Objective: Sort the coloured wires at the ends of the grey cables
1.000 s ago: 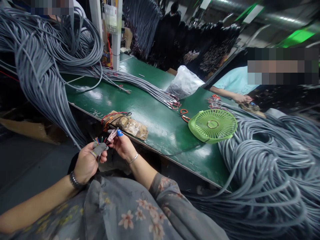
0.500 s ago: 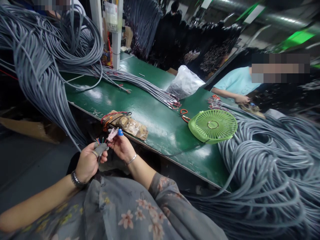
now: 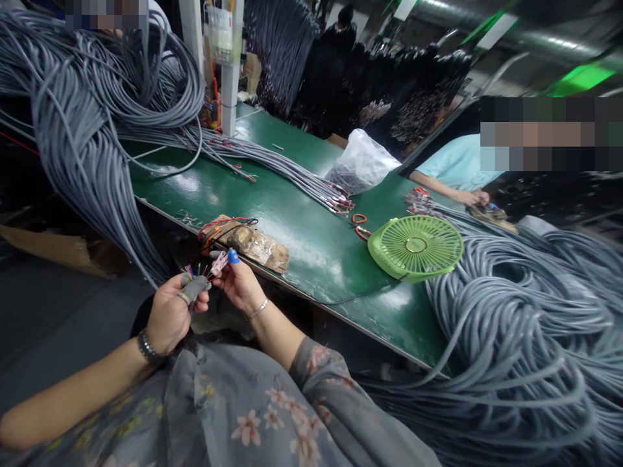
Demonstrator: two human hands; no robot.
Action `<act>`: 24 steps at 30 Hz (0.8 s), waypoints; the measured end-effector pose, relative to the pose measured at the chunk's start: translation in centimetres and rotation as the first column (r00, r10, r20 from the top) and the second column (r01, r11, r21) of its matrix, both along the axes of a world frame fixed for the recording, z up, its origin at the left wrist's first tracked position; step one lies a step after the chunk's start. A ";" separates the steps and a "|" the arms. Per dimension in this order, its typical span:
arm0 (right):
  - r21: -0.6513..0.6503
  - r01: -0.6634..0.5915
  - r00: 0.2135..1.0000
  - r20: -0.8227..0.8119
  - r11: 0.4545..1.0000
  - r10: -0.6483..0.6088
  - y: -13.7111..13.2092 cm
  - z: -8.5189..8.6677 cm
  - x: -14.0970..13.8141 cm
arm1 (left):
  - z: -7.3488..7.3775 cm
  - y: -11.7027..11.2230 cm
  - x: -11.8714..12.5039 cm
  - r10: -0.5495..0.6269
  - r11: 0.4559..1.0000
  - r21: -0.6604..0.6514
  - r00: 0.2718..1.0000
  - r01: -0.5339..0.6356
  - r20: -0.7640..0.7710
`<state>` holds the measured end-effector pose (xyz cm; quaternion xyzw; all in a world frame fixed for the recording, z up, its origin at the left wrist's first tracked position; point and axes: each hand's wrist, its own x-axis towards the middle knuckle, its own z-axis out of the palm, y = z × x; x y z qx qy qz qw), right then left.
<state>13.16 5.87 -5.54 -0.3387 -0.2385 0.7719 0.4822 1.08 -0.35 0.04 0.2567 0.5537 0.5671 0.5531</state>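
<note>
My left hand [image 3: 171,314] is closed around the end of a grey cable [image 3: 193,287], below the near edge of the green table [image 3: 296,227]. Short coloured wires [image 3: 195,271] fan out of that cable end. My right hand [image 3: 238,282] pinches one of those wires beside the left hand; a blue cover sits on one fingertip and grey covers on others. A taped-up tool with red wires [image 3: 243,239] lies on the table edge just beyond both hands.
Thick bundles of grey cable hang at left [image 3: 87,130] and pile up at right [image 3: 525,337]. A green fan [image 3: 415,246], orange-handled cutters [image 3: 359,223] and a plastic bag [image 3: 360,165] lie on the table. Another person's hand [image 3: 470,196] works at the far right.
Both hands stay in place at the cable end; the right fingers shift slightly on the wires. The view drifts a little.
</note>
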 end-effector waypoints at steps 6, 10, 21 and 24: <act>-0.026 0.058 0.997 -0.054 0.998 -0.059 0.0 -0.3 -0.4 | -0.4 0.3 0.3 0.004 0.999 -0.032 1.000 -0.004 0.011; -0.028 0.060 0.996 -0.068 0.998 -0.062 0.0 -0.3 -0.6 | -0.7 0.2 0.2 -0.011 0.999 -0.034 1.000 0.011 0.003; 0.018 -0.052 0.999 0.010 0.999 0.051 -0.1 0.0 0.5 | -0.9 -0.3 -0.4 -0.013 1.000 -0.007 1.000 0.013 -0.002; 0.043 -0.037 0.999 0.032 0.998 0.036 -0.1 0.1 0.5 | -0.6 -0.3 -0.4 -0.021 1.000 0.003 1.000 0.021 0.001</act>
